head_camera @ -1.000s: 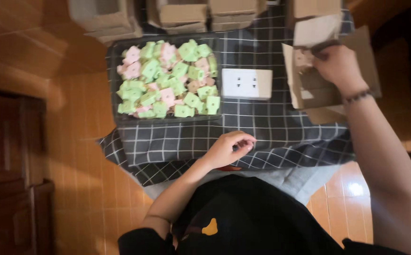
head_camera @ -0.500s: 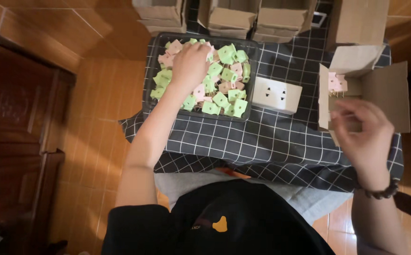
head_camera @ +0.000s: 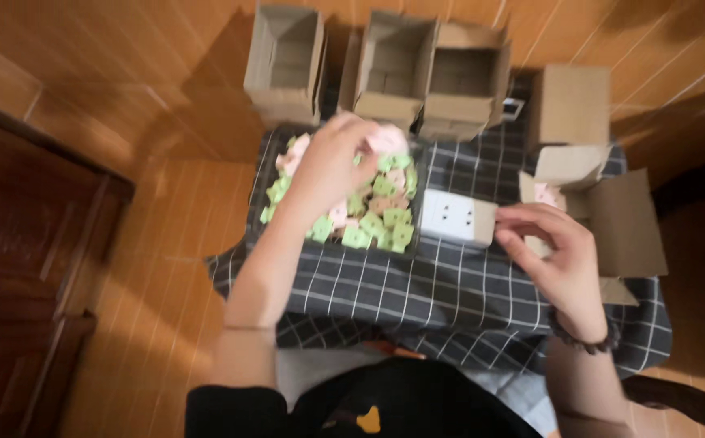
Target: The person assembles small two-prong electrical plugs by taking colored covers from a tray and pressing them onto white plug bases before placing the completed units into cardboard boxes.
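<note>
My left hand [head_camera: 332, 166] reaches into a dark tray [head_camera: 417, 203] full of several small green and pink pieces [head_camera: 377, 219]. Its fingers curl over the pieces near a pink one; the blur hides whether it grips any. My right hand [head_camera: 551, 255] hovers with fingers apart just right of a white rectangular block [head_camera: 454, 219] with small holes, touching or almost touching its edge. An open cardboard box [head_camera: 612, 215] with a pink piece inside lies behind my right hand.
A dark checked cloth [head_camera: 450, 300] covers the low table. Three open cardboard boxes [head_camera: 385, 65] stand on the wooden floor beyond the tray, and a closed one [head_camera: 571, 105] sits at the right. A dark wooden cabinet [head_camera: 20, 268] is at the left.
My left hand went from the table's front edge into the tray and stays there. My right hand left the open box, dropped back, then moved up beside the white block.
</note>
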